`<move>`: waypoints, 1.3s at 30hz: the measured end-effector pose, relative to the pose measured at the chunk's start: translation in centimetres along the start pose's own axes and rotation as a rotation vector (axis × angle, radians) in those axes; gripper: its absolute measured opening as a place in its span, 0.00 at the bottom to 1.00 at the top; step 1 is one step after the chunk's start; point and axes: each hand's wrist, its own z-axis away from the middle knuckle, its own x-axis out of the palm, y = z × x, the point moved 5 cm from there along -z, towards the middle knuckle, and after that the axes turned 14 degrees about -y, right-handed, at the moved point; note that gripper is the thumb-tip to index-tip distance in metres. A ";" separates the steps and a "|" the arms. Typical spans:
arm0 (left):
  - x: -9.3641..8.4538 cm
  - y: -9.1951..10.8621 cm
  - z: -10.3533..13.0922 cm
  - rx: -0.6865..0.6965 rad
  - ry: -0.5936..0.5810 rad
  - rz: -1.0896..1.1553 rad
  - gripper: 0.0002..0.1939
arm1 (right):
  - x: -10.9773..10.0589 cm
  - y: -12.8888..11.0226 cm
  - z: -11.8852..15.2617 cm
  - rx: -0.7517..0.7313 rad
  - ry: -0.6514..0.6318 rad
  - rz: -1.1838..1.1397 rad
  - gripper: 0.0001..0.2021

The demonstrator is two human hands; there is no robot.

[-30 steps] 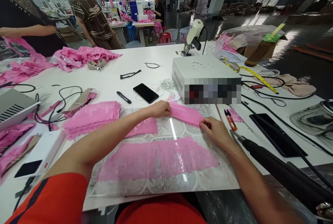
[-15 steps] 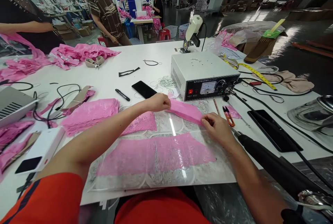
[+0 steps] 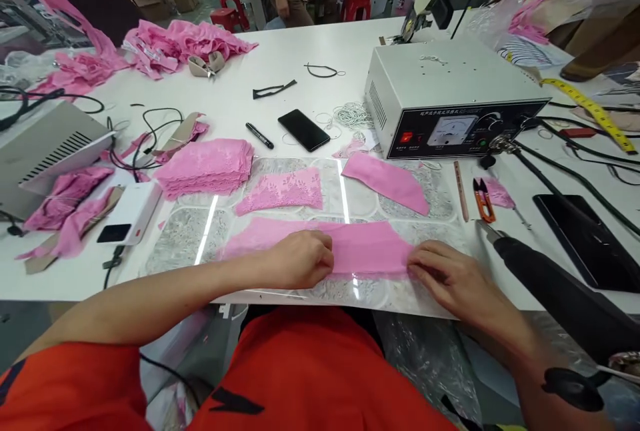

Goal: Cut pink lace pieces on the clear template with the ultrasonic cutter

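Note:
On the clear, patterned mat in front of me lies a pink fabric panel, with a smooth pink fabric piece over its right part. My left hand is closed in a pinch at the left end of the smooth piece. The fingertips of my right hand pinch its right end. Farther back on the mat are another smooth pink piece and a small lace piece, both untouched. A black handheld tool with a metal tip lies just right of my right hand.
A grey control box with a lit red switch stands behind the mat. Orange thread snips and two phones, one a black phone, lie around. Stacked pink lace and a white power bank are left. Co-workers stand beyond.
Both hands have come nearer to me, bringing a smooth pink piece from the back of the mat onto the front panel. Another smooth piece stays behind. The view has tilted down.

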 end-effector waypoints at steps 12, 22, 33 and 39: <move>0.5 -0.1 -0.5 -0.089 0.003 -0.073 0.07 | -0.4 0.3 -0.7 0.078 -0.062 -0.134 0.10; 0.5 2.4 -4.3 -0.053 0.000 -0.149 0.10 | -0.5 0.2 -0.7 0.081 -0.060 -0.128 0.10; 0.5 2.1 -4.9 -0.087 -0.012 -0.060 0.08 | -0.6 0.2 -0.5 0.085 -0.058 -0.150 0.10; 0.1 1.6 -4.7 -0.057 0.028 0.034 0.06 | -0.7 -2.1 -0.6 0.079 0.077 0.030 0.13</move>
